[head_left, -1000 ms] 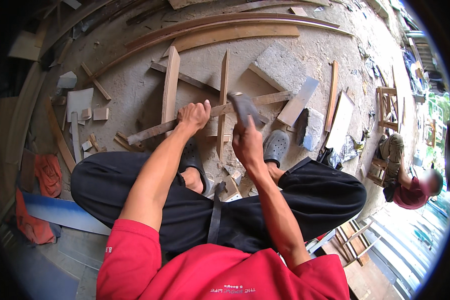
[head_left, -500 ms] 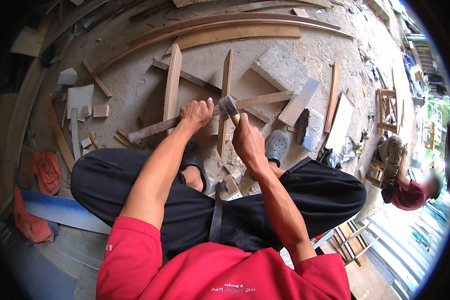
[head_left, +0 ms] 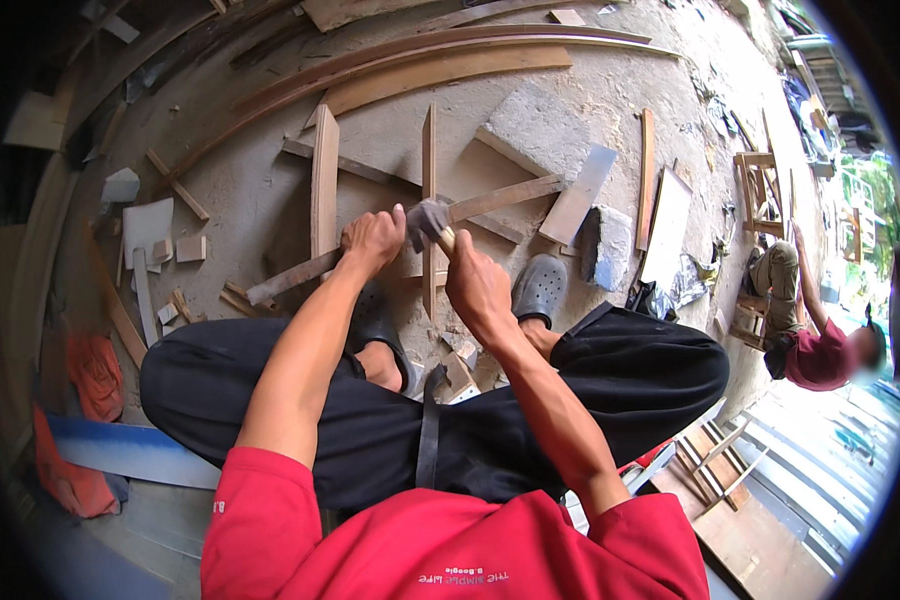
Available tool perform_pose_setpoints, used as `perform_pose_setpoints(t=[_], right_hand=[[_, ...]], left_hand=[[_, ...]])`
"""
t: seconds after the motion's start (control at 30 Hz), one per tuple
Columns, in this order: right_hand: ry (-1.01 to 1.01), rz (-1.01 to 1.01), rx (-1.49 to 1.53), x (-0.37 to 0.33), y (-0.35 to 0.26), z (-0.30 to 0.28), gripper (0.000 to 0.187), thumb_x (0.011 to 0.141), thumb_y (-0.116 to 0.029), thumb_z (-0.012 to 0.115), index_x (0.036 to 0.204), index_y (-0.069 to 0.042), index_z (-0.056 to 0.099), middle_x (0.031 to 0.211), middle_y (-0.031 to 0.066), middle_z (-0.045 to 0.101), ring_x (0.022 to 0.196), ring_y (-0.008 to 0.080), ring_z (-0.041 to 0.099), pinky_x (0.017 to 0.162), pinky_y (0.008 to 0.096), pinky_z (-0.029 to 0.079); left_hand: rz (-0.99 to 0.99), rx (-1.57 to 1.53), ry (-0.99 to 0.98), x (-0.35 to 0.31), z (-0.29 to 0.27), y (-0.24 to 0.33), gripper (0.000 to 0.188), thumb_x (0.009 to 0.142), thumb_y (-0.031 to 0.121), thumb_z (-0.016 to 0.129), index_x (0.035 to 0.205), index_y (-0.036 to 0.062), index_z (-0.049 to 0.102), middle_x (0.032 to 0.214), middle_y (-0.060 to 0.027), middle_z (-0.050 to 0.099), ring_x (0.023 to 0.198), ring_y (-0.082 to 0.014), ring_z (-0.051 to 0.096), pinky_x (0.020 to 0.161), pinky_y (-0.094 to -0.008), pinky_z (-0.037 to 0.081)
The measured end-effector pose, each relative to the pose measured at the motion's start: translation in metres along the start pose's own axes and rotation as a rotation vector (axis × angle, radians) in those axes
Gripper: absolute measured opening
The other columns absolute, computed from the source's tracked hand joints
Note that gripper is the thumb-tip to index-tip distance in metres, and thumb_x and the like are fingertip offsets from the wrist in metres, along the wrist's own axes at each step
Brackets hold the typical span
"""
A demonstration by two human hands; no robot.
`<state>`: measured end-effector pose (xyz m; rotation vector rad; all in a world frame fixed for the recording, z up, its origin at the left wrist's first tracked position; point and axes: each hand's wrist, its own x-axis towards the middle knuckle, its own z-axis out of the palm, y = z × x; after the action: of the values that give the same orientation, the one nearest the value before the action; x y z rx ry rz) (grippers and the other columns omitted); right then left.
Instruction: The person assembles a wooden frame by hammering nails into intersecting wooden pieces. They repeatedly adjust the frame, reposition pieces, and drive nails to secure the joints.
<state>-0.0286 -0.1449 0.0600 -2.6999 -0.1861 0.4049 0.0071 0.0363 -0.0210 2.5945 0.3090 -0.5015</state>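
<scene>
My right hand is closed round the short wooden handle of a hammer. The hammer's dark metal head is over the spot where a wooden strip crosses a narrow upright board. To the left, my left hand is closed over the same strip, its thumb toward the hammer head. Its fingertips are hidden, and I cannot tell whether they also pinch a nail. Beside that hand stands a second, wider board, also crossed by the strip. My feet, in grey clogs, are just behind the pieces.
A concrete slab, a rough block and a pale board lie to the right. Long planks cross the far ground. Wood offcuts are scattered at left. Another person sits at far right.
The whole scene has shifted slightly left in the picture. The hammer head has tilted a little over the joint. Both hands keep their grips.
</scene>
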Motion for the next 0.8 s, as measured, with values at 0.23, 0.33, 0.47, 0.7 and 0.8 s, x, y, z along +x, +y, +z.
perform_pose_setpoints(t=[0.23,0.33,0.47,0.7,0.8], right_hand=[[0.203,0.159,0.222,-0.01,0.035,-0.002,0.02,0.092,-0.018,0.054,0.101,-0.005,0.042,0.072,0.0297,0.061,0.07,0.0504,0.06,0.059,0.0592,0.045],[0.217,0.105,0.264,-0.009,0.031,-0.008,0.019,0.092,-0.018,0.055,0.099,-0.005,0.042,0.071,0.0293,0.061,0.069,0.0505,0.06,0.058,0.0583,0.045],[0.178,-0.027,0.204,-0.014,0.004,-0.008,0.014,0.094,-0.016,0.052,0.097,-0.005,0.044,0.067,0.0246,0.061,0.063,0.0458,0.062,0.051,0.0559,0.045],[-0.097,0.014,0.038,-0.009,-0.009,0.003,0.017,0.09,-0.01,0.049,0.105,-0.005,0.043,0.08,0.0271,0.064,0.071,0.0468,0.064,0.059,0.0565,0.049],[-0.04,-0.02,0.057,-0.014,-0.01,-0.002,0.016,0.092,-0.012,0.048,0.105,-0.005,0.043,0.077,0.028,0.064,0.07,0.0482,0.063,0.058,0.0576,0.048]], left_hand=[[0.028,0.005,-0.034,0.005,0.001,-0.001,0.074,0.101,0.047,0.025,0.076,-0.0075,0.069,0.083,-0.0356,0.063,0.086,-0.0532,0.063,0.081,-0.0574,0.049],[0.029,0.004,-0.002,0.004,0.003,-0.001,0.073,0.101,0.047,0.026,0.077,-0.0077,0.069,0.083,-0.0354,0.063,0.086,-0.0536,0.062,0.081,-0.0564,0.049],[0.043,0.035,0.013,0.004,0.004,-0.008,0.07,0.1,0.046,0.028,0.079,-0.0051,0.07,0.082,-0.0326,0.065,0.088,-0.0505,0.064,0.082,-0.0543,0.05],[0.024,0.021,-0.09,-0.002,-0.01,0.001,0.067,0.101,0.045,0.028,0.082,-0.0015,0.072,0.087,-0.0314,0.066,0.093,-0.0494,0.064,0.087,-0.0532,0.049],[0.049,0.012,-0.05,-0.002,-0.009,-0.001,0.065,0.1,0.044,0.029,0.081,-0.0014,0.072,0.087,-0.0317,0.066,0.092,-0.0494,0.064,0.086,-0.054,0.049]])
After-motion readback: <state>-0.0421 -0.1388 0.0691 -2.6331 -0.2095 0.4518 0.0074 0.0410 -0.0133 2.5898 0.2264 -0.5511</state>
